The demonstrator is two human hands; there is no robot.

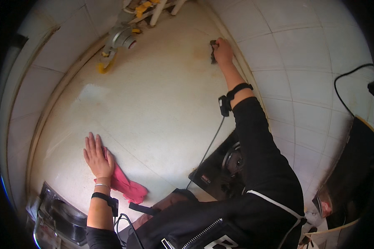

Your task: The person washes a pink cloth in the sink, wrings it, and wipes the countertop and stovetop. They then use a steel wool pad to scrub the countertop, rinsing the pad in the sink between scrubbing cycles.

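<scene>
My left hand (98, 157) lies flat on the pale surface (153, 108), fingers stretched out, at the left of the view. A crumpled red cloth (128, 186) lies along its thumb side, partly against the palm, and trails toward my body. My right arm reaches far up the right side. There my right hand (223, 52) is closed on a small dark scouring pad (213, 52), pressed to the surface near its right edge. Faint brownish stains show on the surface beside the pad. How the right fingertips wrap the pad is partly hidden.
A grey metal pipe fitting (122, 37) with yellow parts juts in at the far left. A black stove (220, 168) stands by my right side. At lower left is a dark recessed basin (62, 213). Tiled wall (295, 83) borders the right. A thin cable (207, 151) hangs from my right wrist strap.
</scene>
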